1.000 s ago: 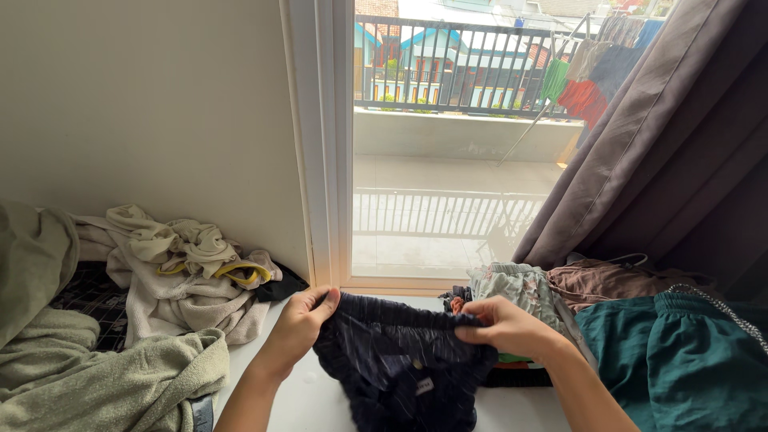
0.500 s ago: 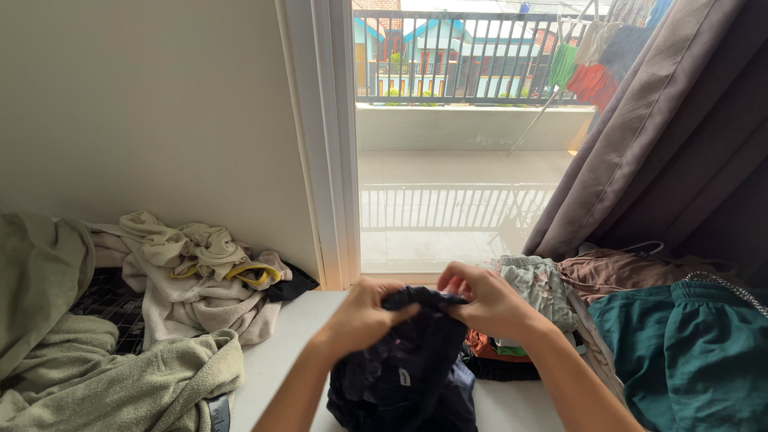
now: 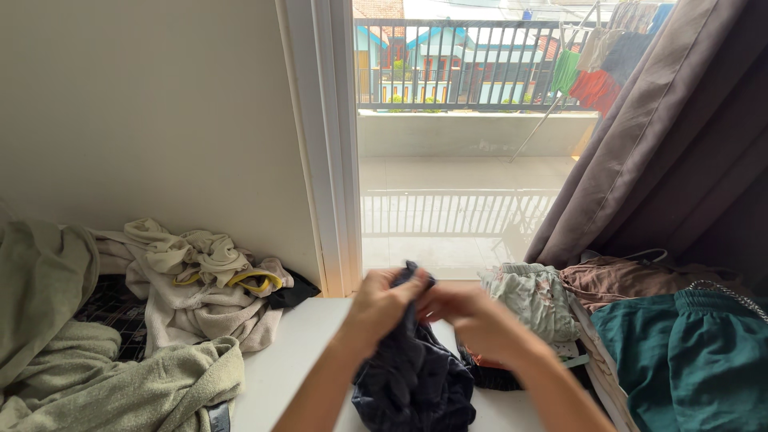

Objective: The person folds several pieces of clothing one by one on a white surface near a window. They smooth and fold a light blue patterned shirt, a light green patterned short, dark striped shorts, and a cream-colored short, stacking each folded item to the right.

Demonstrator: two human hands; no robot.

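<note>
A dark navy pair of shorts [image 3: 412,372] hangs bunched between my hands above a white surface [image 3: 296,352]. My left hand [image 3: 382,302] grips its upper edge, pinched at the top. My right hand [image 3: 468,316] is blurred, right beside the left, and also holds the cloth. The lower part of the shorts rests crumpled on the white surface.
A heap of cream and yellow clothes [image 3: 200,276] and a green towel [image 3: 104,384] lie at the left. To the right are a floral garment [image 3: 540,296], a brown one [image 3: 632,280] and teal shorts [image 3: 688,360]. A grey curtain [image 3: 680,136] hangs by the window.
My hands came together from a spread grip on the waistband, folding the navy shorts in half. The cloth now hangs bunched and my hands have risen slightly.
</note>
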